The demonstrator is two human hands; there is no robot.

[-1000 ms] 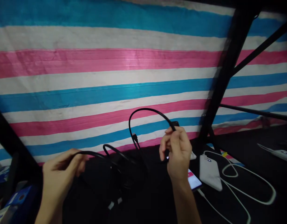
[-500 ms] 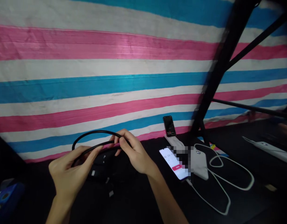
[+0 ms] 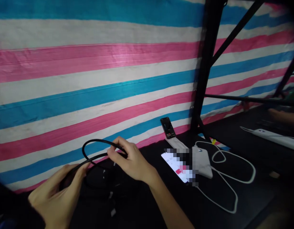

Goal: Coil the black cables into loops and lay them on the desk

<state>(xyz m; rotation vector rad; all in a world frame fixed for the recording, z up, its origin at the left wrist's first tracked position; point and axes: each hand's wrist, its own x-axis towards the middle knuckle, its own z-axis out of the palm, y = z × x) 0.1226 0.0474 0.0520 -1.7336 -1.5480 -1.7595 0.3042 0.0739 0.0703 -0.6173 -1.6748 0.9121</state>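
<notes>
the left hand [image 3: 57, 194] and right hand [image 3: 129, 159], now closer together, both pinch the thin black rubbery cable [image 3: 99, 140] looped between them above the dark tabletop [image 3: 142, 208], so its slack seems better gathered.

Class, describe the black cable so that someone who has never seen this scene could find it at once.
Start at the pink, blue and white striped background sheet. In front of its lower part, the left hand and the right hand grip the black cable, which curves between them. Unlike the white cable lying on the right, it is dark and held.
</notes>
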